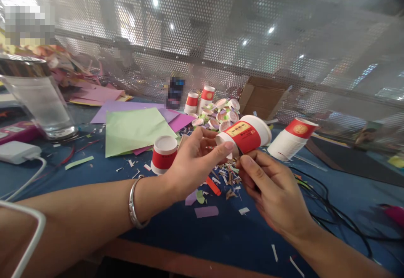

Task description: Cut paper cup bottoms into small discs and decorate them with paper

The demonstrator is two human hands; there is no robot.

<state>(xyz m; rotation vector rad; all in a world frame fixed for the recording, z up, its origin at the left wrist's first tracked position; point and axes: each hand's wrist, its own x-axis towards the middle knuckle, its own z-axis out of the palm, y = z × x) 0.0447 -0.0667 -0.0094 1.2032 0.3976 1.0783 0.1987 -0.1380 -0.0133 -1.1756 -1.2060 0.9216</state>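
Observation:
A red and white paper cup [249, 134] is tilted on its side in front of me, its rim toward the right. My left hand [198, 156] grips it by the base end, thumb on the near side. Just below the cup, my right hand [271, 185] is closed, thumb against the fingers. A thin dark tip shows between those fingers and the cup; the rest is hidden in the hand, so I cannot tell what it is. Another paper cup [164, 155] stands upside down beside my left wrist. Paper scraps [229, 177] lie under both hands.
A stack of paper cups [295, 139] leans at the right, near black cables [334, 215]. Cut cup pieces [221, 116] are heaped behind. Green paper [139, 130] lies to the left, with a glass of water [47, 105] beyond. A perforated screen [202, 29] bounds the table's far side.

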